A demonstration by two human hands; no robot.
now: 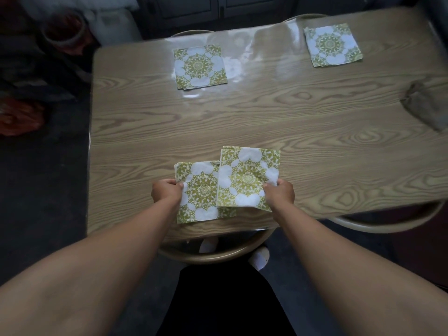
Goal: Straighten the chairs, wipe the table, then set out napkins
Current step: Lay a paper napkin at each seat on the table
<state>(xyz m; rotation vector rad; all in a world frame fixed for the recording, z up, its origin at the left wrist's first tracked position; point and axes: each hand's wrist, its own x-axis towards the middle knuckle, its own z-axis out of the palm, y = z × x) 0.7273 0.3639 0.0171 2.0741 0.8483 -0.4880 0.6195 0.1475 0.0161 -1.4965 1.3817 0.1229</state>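
L hand (167, 190) pinches lower paper napkin (200, 191); R hand (280, 193) pinches upper napkin (247, 178) (square, green-white print).

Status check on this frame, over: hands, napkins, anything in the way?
Left grip pinches near napkin; right grip pinches second napkin, overlapping it. Two napkins laid at far side. Grey cloth at right edge of table, clear of them.
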